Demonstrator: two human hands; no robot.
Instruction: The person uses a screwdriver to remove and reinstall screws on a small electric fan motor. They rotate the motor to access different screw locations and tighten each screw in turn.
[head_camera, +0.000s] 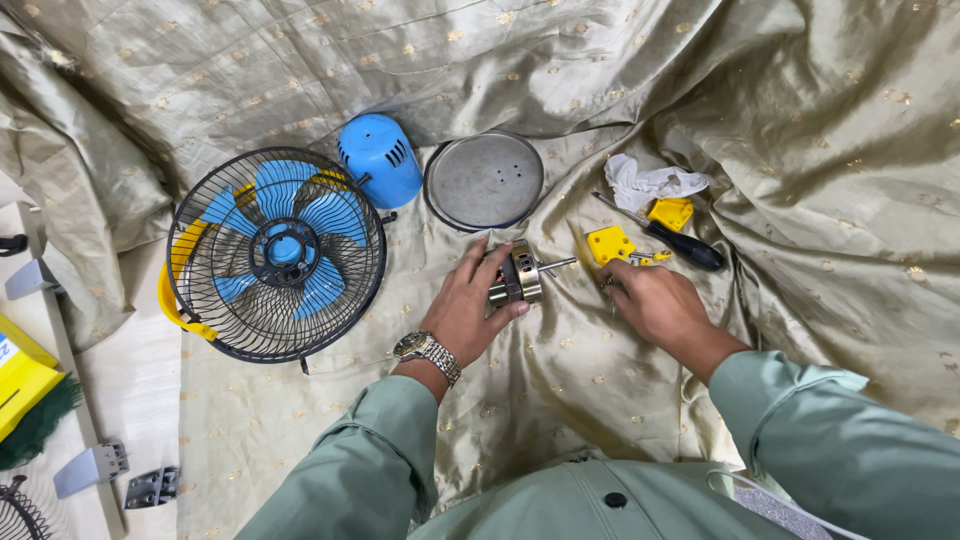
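From the head camera, the left hand grips a small fan motor, fingers wrapped round it, its shaft pointing right over the olive cloth. The right hand rests fingers-down on the cloth, curled; whether it pinches anything I cannot tell. The motor is already out: caged fan, blue motor cover, round metal plate, yellow pieces and screwdriver lie apart, unassembled.

Crumpled golden cloth covers pale floor.
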